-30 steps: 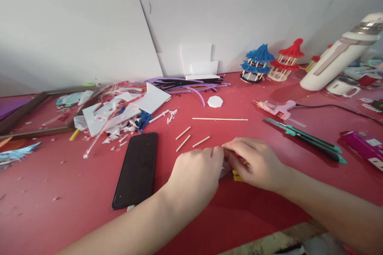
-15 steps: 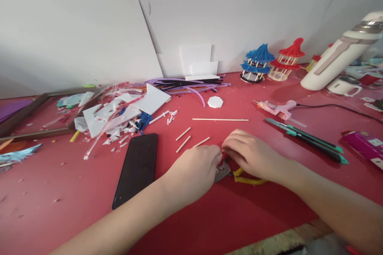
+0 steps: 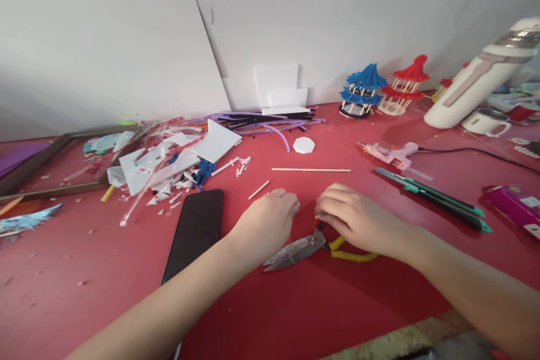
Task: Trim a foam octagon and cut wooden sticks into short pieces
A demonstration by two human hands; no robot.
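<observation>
My left hand (image 3: 265, 224) rests knuckles-up on the red table (image 3: 84, 270), its fingers curled down over the spot where two short wooden sticks lay; whatever they grip is hidden. One short stick (image 3: 259, 189) lies free just left of it. My right hand (image 3: 356, 216) sits close by on the right, its fingertips pinched together and touching the table. Small snips (image 3: 295, 251) with yellow handles (image 3: 352, 256) lie just below both hands, blades pointing left, partly under my right palm.
A black phone (image 3: 194, 236) lies left of my left arm. Behind are a long thin stick (image 3: 310, 169), a white octagon (image 3: 304, 144), a scrap pile (image 3: 169, 157), a glue gun (image 3: 390, 153), green-handled cutters (image 3: 430, 194), blue (image 3: 363, 90) and red (image 3: 405, 85) pagoda models, a white bottle (image 3: 481, 81).
My left hand slid left and away from my right hand, over two of the short sticks. The snips' blades, hidden before, now lie in plain sight between my arms.
</observation>
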